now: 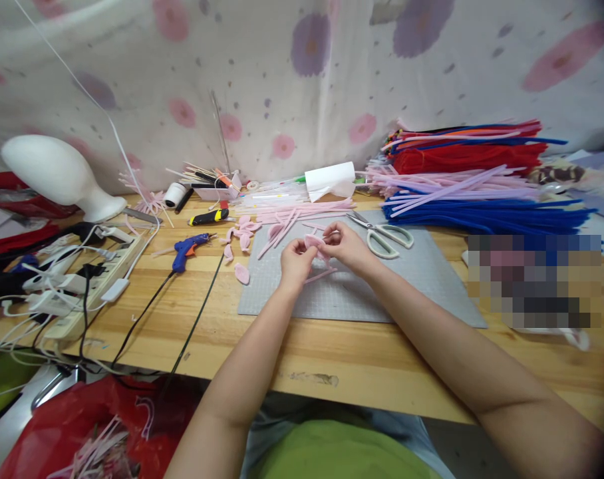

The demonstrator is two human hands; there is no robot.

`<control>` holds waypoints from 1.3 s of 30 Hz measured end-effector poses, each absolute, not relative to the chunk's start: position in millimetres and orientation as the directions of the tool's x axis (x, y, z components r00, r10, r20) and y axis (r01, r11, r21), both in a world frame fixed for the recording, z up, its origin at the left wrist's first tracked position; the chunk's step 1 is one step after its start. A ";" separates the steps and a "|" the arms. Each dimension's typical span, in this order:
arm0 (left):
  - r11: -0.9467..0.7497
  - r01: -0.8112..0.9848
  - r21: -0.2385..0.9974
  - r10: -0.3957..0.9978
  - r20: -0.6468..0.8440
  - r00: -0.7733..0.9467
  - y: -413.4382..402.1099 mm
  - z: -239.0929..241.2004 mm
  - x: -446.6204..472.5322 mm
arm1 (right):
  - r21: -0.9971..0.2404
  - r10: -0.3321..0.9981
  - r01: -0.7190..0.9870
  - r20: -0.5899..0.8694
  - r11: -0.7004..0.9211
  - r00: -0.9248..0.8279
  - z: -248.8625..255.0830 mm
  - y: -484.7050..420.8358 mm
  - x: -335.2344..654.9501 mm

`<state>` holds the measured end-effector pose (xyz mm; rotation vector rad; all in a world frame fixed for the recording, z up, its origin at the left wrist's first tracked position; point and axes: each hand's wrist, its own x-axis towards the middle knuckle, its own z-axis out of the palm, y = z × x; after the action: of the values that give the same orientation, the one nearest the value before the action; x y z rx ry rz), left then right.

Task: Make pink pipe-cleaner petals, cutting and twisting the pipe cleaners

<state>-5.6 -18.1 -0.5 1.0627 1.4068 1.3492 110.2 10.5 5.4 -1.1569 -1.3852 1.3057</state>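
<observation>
Between my hands, above the grey cutting mat (422, 286), is a small pink fuzzy petal (312, 241) that looks bent from pipe cleaner. My left hand (295, 266) pinches its left side with thumb and fingers. From the right, my right hand (346, 246) has its fingertips closed on the other edge. Loose pink pipe cleaner pieces lie on the mat under and behind my hands. Several finished-looking pink petals (244, 236) are grouped at the mat's left edge, and one more petal (241, 273) lies nearer me. White-handled scissors (389, 241) rest behind my right hand.
Left of the mat are a blue glue gun (185, 251), a yellow-black utility knife (209, 217) and a cable-filled power strip (100, 286). A white foam head (47, 169) stands behind. Blue pipe cleaners (491, 213) and a red bundle (466, 156) are stacked at the back right.
</observation>
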 end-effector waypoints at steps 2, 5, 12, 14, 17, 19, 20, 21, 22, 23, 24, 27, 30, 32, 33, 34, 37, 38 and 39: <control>0.032 0.023 0.999 0.970 -0.026 -0.243 -18.6 -0.4 -5.3 | -0.998 0.985 0.065 0.010 0.022 -0.174 5.3 10.3 109.8; 0.044 -0.007 0.999 0.967 -0.045 -0.250 -18.6 0.4 -4.8 | -0.996 0.985 0.080 0.022 0.036 -0.173 6.1 9.8 109.6; 0.063 -0.085 0.994 0.976 -0.079 -0.202 -16.9 2.0 -4.4 | -0.996 0.984 0.083 0.029 0.044 -0.177 9.1 9.9 112.0; 0.072 -0.081 0.994 0.978 -0.086 -0.192 -17.1 2.6 -4.7 | -0.997 0.983 0.067 0.009 0.022 -0.181 10.5 9.9 113.1; 0.075 -0.080 0.994 0.979 -0.089 -0.184 -17.5 3.7 -5.2 | -0.998 0.982 0.054 -0.020 -0.010 -0.186 12.1 9.9 114.4; 0.075 -0.081 0.994 0.980 -0.089 -0.179 -17.4 4.1 -5.4 | -0.999 0.981 0.049 -0.030 -0.021 -0.189 12.5 10.1 115.0; 0.077 -0.083 0.994 0.980 -0.091 -0.179 -17.4 4.2 -5.5 | -0.999 0.981 0.046 -0.031 -0.023 -0.191 12.6 10.2 115.2; 0.082 -0.086 0.993 0.979 -0.096 -0.179 -17.3 4.1 -5.6 | -0.999 0.980 0.042 -0.032 -0.024 -0.194 12.7 10.2 115.4; 0.085 -0.089 0.992 0.979 -0.100 -0.179 -17.2 3.9 -5.6 | -0.999 0.980 0.040 -0.030 -0.023 -0.196 12.7 10.3 115.5; 0.088 -0.090 0.992 0.978 -0.103 -0.179 -17.1 3.4 -5.6 | -0.999 0.980 0.039 -0.029 -0.021 -0.198 12.8 10.3 115.5; 0.090 -0.090 0.992 0.978 -0.105 -0.180 -17.0 2.8 -5.6 | -0.999 0.979 0.041 -0.027 -0.019 -0.200 12.9 10.4 115.5; 0.079 -0.070 0.994 0.979 -0.090 -0.181 -16.7 0.4 -5.4 | -0.998 0.977 0.062 -0.016 -0.003 -0.211 12.5 10.8 115.6; 0.051 -0.025 0.998 0.981 -0.055 -0.184 -16.0 -1.8 -5.1 | -0.992 0.977 0.118 0.008 0.034 -0.214 10.2 11.4 115.6; 0.025 0.003 1.000 0.981 -0.024 -0.194 -15.1 -2.9 -5.2 | -0.982 0.980 0.174 0.040 0.075 -0.197 8.3 11.6 115.5; 0.014 0.013 1.000 0.980 -0.012 -0.201 -14.6 -3.4 -5.4 | -0.974 0.981 0.203 0.058 0.096 -0.183 7.6 11.5 115.4; 0.007 0.020 1.000 0.978 -0.003 -0.208 -13.9 -4.0 -5.6 | -0.966 0.983 0.231 0.074 0.112 -0.169 7.2 11.3 115.3; 0.005 0.036 0.999 0.974 0.003 -0.228 -11.9 -6.2 -6.5 | -0.948 0.986 0.291 0.093 0.131 -0.140 7.5 10.8 115.4; 0.004 0.040 0.999 0.972 0.006 -0.234 -11.5 -6.9 -6.6 | -0.945 0.986 0.298 0.094 0.132 -0.140 7.9 10.8 115.5; 0.000 0.041 0.999 0.972 0.009 -0.236 -11.3 -7.5 -6.6 | -0.945 0.985 0.298 0.093 0.133 -0.145 8.4 10.8 115.8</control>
<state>-6.6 -11.3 -7.5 1.1207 1.4128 1.3670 115.8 10.8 8.4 -1.2801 -1.5870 1.0517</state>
